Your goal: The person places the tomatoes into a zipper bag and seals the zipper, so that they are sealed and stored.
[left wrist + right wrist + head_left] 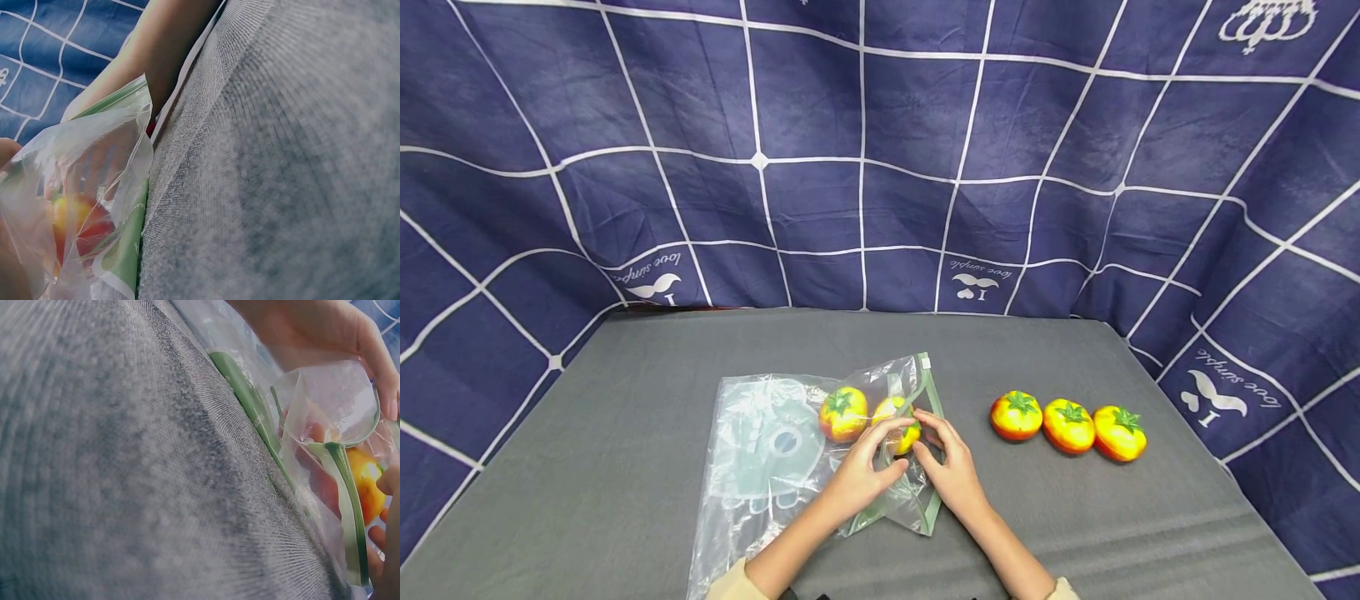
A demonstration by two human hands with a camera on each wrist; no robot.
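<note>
A large clear zip bag (718, 533) with a green zip strip lies in front of me, its mouth turned right. One red-and-yellow tomato (842, 414) is inside it. A second tomato (891, 408) sits at the mouth, between the two hands; clear film covers part of it. My left hand (859, 477) reaches over the bag and holds the mouth's edge between thumb and fingers. The right hand (953, 467) comes from the other side, thumb and fingers about the second tomato (367, 484). Through the film, right-hand fingers (94, 165) show behind the fruit.
Three more tomatoes (1067, 427) stand in a row to the right of the bag on the grey cloth-covered table (625, 467). A blue curtain (820, 208) with white lines hangs behind the table and at its sides.
</note>
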